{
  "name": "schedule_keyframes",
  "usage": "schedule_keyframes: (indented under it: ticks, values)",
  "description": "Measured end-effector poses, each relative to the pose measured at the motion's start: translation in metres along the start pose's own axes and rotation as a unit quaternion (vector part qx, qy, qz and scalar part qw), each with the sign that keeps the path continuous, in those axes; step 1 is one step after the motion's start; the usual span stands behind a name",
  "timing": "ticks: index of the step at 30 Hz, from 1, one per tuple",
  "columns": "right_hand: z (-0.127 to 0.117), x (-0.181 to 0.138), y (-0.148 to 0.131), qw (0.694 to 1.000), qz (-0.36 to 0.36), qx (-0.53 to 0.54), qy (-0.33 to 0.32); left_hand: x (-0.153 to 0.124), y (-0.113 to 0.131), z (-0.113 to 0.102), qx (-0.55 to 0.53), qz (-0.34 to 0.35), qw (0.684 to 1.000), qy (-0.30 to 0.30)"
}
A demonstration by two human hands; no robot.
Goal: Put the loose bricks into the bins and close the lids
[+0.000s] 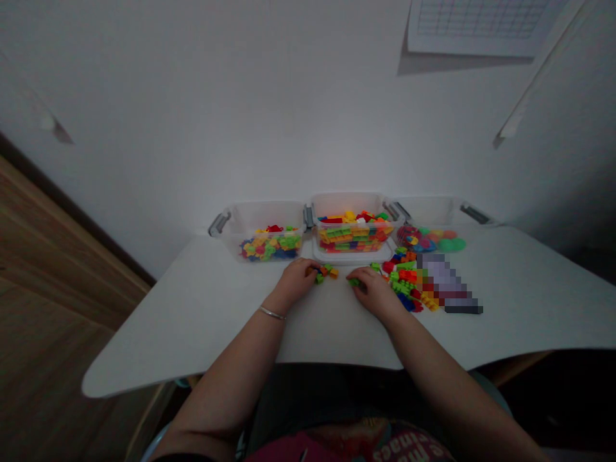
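My left hand [299,277] rests on the white table with its fingers curled round the left end of a small cluster of building blocks [328,272] in orange, green and blue. My right hand [369,286] is a short way to the right, fingers closed on a green building block [355,282]. Just beyond that hand lies a loose pile of building blocks [403,278] in green, red, orange, blue and yellow. Part of what each hand grips is hidden by the fingers.
Along the wall stand three clear plastic boxes: a left box [265,215] and a middle box [350,204], both with colourful blocks, and a right box [428,212] with rounded pieces. A pixelated flat object [447,282] lies right of the pile. The white table [192,333] has a curved front edge.
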State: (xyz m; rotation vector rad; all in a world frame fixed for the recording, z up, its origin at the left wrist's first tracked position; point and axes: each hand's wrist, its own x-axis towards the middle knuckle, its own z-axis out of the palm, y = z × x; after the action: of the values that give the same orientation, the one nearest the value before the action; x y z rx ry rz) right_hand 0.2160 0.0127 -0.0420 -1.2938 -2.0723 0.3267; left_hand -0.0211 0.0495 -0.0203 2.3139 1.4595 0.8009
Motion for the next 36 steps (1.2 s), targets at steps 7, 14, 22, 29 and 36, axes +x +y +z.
schedule_keyframes:
  ticks: [7,14,22,29,36]
  values:
    - [0.002,0.002,0.000,1.000,0.003,0.014,0.006,0.000,-0.002,0.001,-0.004,0.016,1.000,0.001]
    - [-0.023,0.028,-0.007,0.979,0.007,0.057,0.195,-0.003,-0.004,-0.002,-0.006,0.006,1.000,-0.001]
    - [-0.069,0.079,-0.017,0.940,-0.036,0.001,0.340,-0.006,-0.013,-0.001,-0.016,0.009,1.000,0.002]
    - [-0.055,0.091,-0.008,0.957,-0.026,-0.111,0.268,-0.005,-0.009,-0.002,-0.005,0.007,1.000,-0.004]
    - [-0.036,0.079,-0.010,0.950,-0.029,-0.210,0.231,-0.003,-0.006,0.000,0.003,0.012,1.000,-0.002]
